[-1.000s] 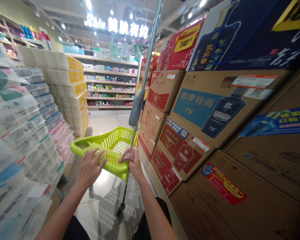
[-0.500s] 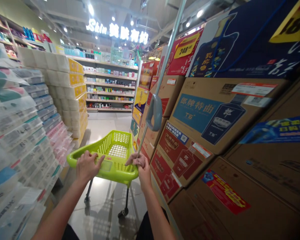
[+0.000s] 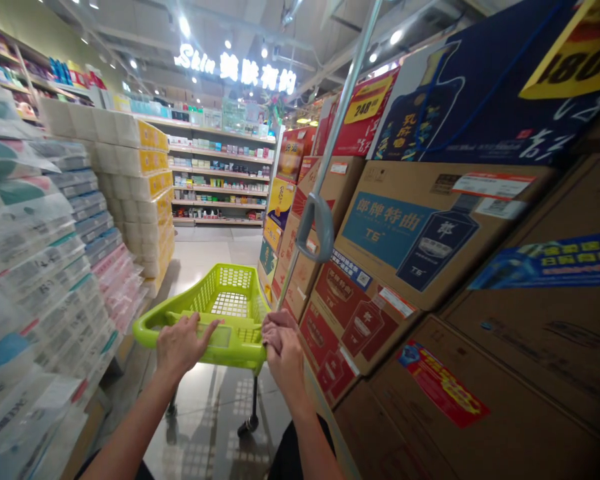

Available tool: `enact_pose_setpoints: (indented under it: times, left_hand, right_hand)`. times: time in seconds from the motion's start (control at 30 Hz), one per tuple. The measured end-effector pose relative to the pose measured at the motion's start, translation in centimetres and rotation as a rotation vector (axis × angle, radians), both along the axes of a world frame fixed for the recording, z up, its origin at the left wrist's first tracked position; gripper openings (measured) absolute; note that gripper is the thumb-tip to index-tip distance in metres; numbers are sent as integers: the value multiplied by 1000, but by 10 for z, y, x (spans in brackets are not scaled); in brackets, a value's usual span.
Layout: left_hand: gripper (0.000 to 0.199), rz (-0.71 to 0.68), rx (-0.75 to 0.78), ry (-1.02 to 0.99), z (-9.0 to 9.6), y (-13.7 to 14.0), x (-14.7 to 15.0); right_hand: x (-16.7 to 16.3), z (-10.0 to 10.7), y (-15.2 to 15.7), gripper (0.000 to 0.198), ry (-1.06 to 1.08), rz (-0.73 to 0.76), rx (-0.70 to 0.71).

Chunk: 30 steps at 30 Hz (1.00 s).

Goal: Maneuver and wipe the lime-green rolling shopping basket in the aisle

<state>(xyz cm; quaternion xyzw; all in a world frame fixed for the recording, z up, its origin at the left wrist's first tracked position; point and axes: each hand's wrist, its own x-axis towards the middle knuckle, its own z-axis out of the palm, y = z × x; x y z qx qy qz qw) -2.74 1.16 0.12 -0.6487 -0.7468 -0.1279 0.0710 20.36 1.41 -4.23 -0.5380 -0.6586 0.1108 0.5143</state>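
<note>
A lime-green plastic shopping cart [image 3: 237, 280] stands in front of me, its slotted basket holding nothing I can make out. My left hand [image 3: 183, 343] is closed over the left part of the cart handle [image 3: 147, 327], thumb lying along the top. At the right end of the handle, my right hand [image 3: 287, 360] is closed on a bunched pinkish cloth [image 3: 277, 328]. A metal pole [image 3: 347, 100] with a grey plastic loop [image 3: 320, 227] slants up from beside that hand. Whether the right fingers also hold the handle or pole is hidden.
Stacked liquor cartons [image 3: 385, 227] line my right side closely. Packs of tissue [image 3: 45, 267] and paper rolls [image 3: 110, 153] are piled on the left. Tiled floor [image 3: 205, 247] runs between them toward lit shelves [image 3: 220, 173] of small products.
My right hand has closed more tightly around the cloth and rolled over it near the handle's end. The grey loop has turned slightly. My left hand stays on the handle.
</note>
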Motion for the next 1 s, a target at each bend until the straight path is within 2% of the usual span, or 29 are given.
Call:
enact_pose_setpoints:
  times: [0.13, 0.27, 0.33, 0.4, 0.53, 0.63, 0.77, 0.87, 1.0]
  left_hand:
    - [62, 6, -26, 17, -1, -1, -9]
    - [64, -48, -28, 44, 2, -6, -10]
    - [67, -49, -26, 49, 3, -9, -6]
    - [67, -19, -26, 41, 2, -10, -1]
    - [65, 37, -21, 17, 0, -9, 6]
    - [64, 34, -11, 3, -1, -8, 7]
    - [66, 28, -9, 13, 0, -8, 13]
    - [67, 30, -6, 20, -1, -6, 19]
    - [64, 41, 17, 26, -2, -3, 20]
  right_hand:
    - [-2, 0, -20, 15, -49, 104, 17]
    - [9, 9, 5, 20, -45, 227, -67]
    - [14, 13, 20, 23, -31, 204, -120]
    - [14, 15, 22, 22, -25, 169, -135]
    - [9, 8, -17, 21, 9, 94, -18]
    - [12, -2, -43, 29, 23, 58, 22]
    - [16, -5, -35, 22, -14, 11, 54]
    - [-5, -1, -22, 14, -69, -102, 70]
    - [-58, 3, -24, 10, -209, -111, 67]
